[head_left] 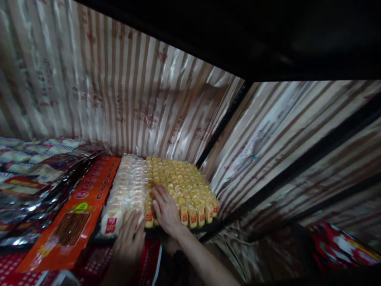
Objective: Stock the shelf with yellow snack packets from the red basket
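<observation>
My left hand (130, 234) lies against the front end of the rows of white wrapped snacks (126, 178), its fingers stretched out and somewhat blurred. My right hand (166, 208) rests, fingers extended, on the near left part of a block of small yellow wrapped snacks (184, 178). The yellow snacks stand upright in tight rows beside the white ones. Neither hand is closed around anything. Just left of the white rows lies a long orange snack packet (74, 222) with a window showing thin brown sticks.
Dark shiny packets (56, 178) and pale bags (18, 155) fill the shelf's left. A striped plastic sheet (119, 87) hangs behind. A dark metal post (223, 123) stands at the corner, under a dark upper shelf (208, 28). Red packets (345, 246) lie at lower right.
</observation>
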`<action>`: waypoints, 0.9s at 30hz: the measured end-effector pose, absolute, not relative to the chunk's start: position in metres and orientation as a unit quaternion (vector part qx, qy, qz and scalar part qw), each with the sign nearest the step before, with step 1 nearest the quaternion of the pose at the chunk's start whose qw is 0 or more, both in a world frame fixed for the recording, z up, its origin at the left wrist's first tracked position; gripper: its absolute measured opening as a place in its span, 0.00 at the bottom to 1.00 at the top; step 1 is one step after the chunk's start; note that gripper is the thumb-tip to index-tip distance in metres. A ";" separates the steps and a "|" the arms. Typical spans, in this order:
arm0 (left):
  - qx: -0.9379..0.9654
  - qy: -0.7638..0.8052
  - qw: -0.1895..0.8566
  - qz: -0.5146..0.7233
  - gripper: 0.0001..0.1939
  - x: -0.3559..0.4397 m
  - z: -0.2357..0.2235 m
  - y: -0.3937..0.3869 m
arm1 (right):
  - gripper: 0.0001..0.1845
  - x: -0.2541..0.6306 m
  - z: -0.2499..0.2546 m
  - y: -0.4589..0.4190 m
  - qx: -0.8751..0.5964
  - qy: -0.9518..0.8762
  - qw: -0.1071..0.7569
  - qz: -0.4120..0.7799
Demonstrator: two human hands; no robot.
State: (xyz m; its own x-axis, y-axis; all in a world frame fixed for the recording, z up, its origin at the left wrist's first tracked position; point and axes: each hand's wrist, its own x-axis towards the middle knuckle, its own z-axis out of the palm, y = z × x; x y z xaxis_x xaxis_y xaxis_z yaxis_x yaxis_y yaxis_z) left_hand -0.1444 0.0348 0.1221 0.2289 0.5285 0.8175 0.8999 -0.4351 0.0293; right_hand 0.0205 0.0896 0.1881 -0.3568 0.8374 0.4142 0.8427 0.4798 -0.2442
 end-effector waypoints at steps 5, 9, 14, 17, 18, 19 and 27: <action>-0.800 -0.412 0.252 -0.356 0.20 -0.098 0.116 0.038 | 0.28 0.030 0.203 0.184 -0.573 -0.812 0.113 0.007; -0.779 -0.437 0.235 -0.383 0.21 -0.086 0.107 0.050 | 0.30 0.023 0.199 0.232 -0.569 -0.820 0.040 0.054; -0.776 -0.460 0.208 -0.378 0.22 -0.083 0.098 0.057 | 0.31 0.020 0.184 0.247 -0.586 -0.805 0.020 0.091; -0.787 -0.451 0.223 -0.358 0.22 -0.083 0.094 0.059 | 0.31 0.021 0.180 0.247 -0.585 -0.806 0.022 0.089; -0.786 -0.451 0.228 -0.357 0.22 -0.083 0.093 0.060 | 0.31 0.021 0.180 0.248 -0.586 -0.805 0.020 0.089; -0.784 -0.452 0.232 -0.358 0.22 -0.083 0.091 0.061 | 0.31 0.020 0.181 0.249 -0.586 -0.806 0.022 0.084; -0.772 -0.436 0.263 -0.380 0.24 -0.083 0.083 0.071 | 0.30 0.011 0.182 0.284 -0.575 -0.816 0.027 0.054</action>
State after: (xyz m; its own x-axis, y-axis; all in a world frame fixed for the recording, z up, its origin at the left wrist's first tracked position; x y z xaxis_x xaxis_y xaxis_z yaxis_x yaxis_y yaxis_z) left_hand -0.0830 0.0715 0.0826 0.3318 0.4732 0.8161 0.8732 -0.4815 -0.0758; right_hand 0.0108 0.2835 0.1816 -0.3383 0.9409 -0.0179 0.9351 0.3340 -0.1186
